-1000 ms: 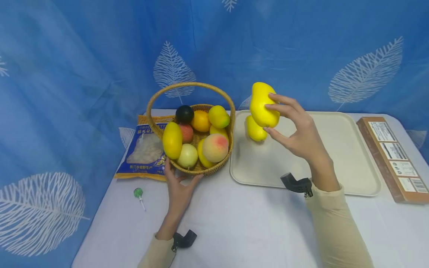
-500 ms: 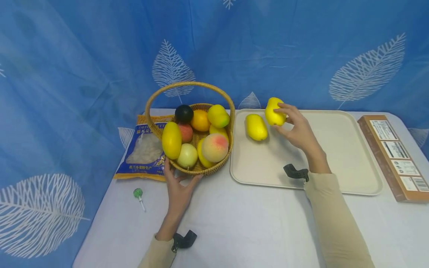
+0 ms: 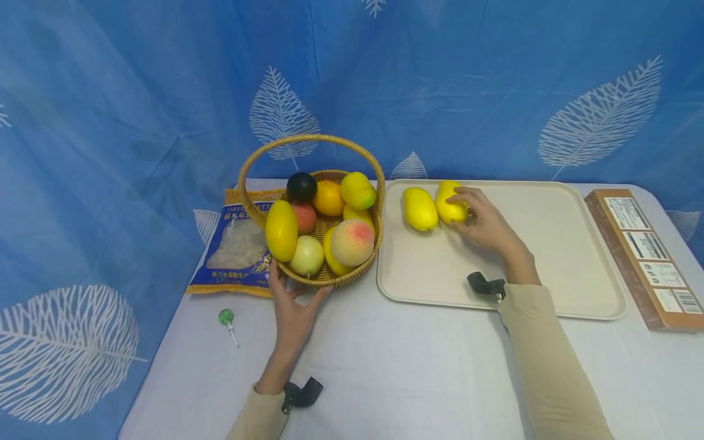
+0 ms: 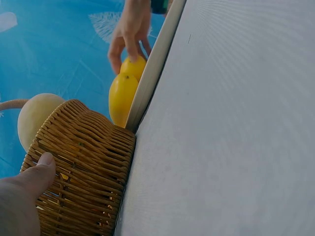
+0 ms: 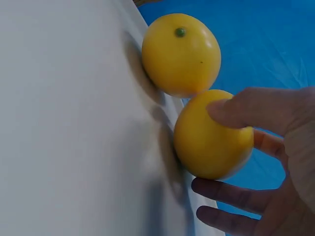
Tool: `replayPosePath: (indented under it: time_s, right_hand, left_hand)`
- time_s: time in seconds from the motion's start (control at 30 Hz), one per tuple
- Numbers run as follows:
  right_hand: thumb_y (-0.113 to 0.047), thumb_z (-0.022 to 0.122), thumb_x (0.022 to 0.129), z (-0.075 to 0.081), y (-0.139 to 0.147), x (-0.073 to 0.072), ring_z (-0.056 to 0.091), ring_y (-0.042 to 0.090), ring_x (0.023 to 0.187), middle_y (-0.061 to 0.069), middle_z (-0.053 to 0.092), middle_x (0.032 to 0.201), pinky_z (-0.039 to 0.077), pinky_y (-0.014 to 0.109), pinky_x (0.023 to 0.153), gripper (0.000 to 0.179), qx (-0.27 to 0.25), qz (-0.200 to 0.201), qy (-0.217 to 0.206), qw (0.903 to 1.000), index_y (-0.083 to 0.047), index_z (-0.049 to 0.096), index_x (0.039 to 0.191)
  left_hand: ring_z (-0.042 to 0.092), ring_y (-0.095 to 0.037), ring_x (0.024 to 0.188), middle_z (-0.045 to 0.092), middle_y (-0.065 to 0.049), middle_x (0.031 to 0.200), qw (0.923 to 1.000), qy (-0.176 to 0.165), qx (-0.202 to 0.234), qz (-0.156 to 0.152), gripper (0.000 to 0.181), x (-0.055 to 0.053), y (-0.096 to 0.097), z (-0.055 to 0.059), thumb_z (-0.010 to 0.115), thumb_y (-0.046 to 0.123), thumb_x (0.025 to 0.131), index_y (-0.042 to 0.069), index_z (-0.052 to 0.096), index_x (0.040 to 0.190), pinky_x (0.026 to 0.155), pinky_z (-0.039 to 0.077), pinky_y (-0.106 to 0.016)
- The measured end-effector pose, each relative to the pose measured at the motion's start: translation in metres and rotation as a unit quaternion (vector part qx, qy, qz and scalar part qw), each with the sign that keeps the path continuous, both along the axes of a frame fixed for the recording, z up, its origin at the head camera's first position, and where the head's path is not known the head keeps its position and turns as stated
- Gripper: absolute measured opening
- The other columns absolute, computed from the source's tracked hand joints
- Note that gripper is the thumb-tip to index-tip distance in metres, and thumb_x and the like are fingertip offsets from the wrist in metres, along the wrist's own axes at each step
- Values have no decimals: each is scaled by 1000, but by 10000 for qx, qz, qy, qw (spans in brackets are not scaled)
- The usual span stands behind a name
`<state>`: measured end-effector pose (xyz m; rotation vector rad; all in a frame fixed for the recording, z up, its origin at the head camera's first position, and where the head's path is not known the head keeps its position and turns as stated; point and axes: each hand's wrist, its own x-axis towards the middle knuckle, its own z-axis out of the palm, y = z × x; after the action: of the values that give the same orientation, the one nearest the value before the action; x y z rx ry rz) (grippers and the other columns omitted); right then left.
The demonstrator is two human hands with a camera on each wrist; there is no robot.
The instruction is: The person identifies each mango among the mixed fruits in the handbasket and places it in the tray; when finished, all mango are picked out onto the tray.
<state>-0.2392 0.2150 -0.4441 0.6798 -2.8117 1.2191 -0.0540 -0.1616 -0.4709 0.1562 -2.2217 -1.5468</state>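
A yellow mango (image 3: 449, 203) lies low over the tray (image 3: 423, 275), held by my right hand (image 3: 484, 221) between thumb and fingers. In the right wrist view the thumb presses on this mango's side, fingers round its far side. A second mango (image 3: 420, 209) lies right beside it on the left. My left hand (image 3: 293, 315) holds the front of a handled wicker basket (image 3: 354, 278); in the left wrist view the thumb rests on its woven wall. Inside sit a peach (image 3: 353, 242), an orange (image 3: 328, 198), a dark green round fruit (image 3: 302, 187) and several other fruits.
A blue and yellow food bag (image 3: 233, 244) lies left of the basket, partly behind it. In front of the bag is a green lollipop (image 3: 227, 318). A long brown box (image 3: 643, 260) lies along the tray's right side. A blue leaf-print curtain (image 3: 473, 79) hangs behind the table.
My right hand has lowered the mango from above the tray, moving it right and down beside the other mango. The left hand and the basket have stayed in place.
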Motion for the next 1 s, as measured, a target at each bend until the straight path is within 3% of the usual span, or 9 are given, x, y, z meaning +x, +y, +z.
replayPosePath:
  time_s: [0.17, 0.37, 0.7, 0.87, 1.0]
  right_hand:
    - [-8, 73, 87, 0, 3, 2, 40, 45, 132, 20, 33, 153, 43, 58, 101, 44, 107, -8, -5, 9999, -2, 56, 127]
    - [-9, 73, 88, 1, 5, 3, 38, 46, 134, 20, 28, 156, 45, 57, 98, 52, 178, -7, -36, 9998, -3, 52, 136]
    - [-16, 72, 89, 8, 7, 6, 23, 46, 144, 17, 22, 161, 23, 69, 110, 58, 608, 65, -94, 9981, -6, 49, 141]
    - [-20, 73, 89, 14, 7, 7, 21, 47, 144, 16, 20, 162, 20, 70, 111, 63, 676, 28, -88, 9977, -7, 47, 144]
    - [-21, 75, 88, 27, 3, 12, 20, 45, 146, 12, 18, 163, 21, 70, 110, 66, 612, 16, 175, 9980, -11, 46, 146]
  left_hand:
    - [30, -27, 141, 14, -9, 159, 10000, -51, -59, 31, 115, 1, 1, 1, 85, 20, 77, 28, 3, 157, 91, 49, -42]
    - [30, -28, 141, 14, -10, 159, 9999, -49, -95, 26, 115, 1, 0, 2, 85, 18, 77, 26, 3, 157, 91, 48, -43]
    - [29, -27, 141, 14, -8, 159, 10000, -18, -68, -23, 115, 1, 0, 1, 85, 18, 77, 27, 3, 157, 91, 48, -43]
    - [29, -27, 141, 14, -8, 158, 10000, 1, -23, -45, 113, 1, 0, 1, 84, 20, 78, 29, 4, 157, 90, 47, -43]
    - [28, -26, 142, 14, -8, 159, 10000, -22, -10, -42, 113, 1, 0, 1, 84, 20, 78, 30, 4, 157, 90, 48, -42]
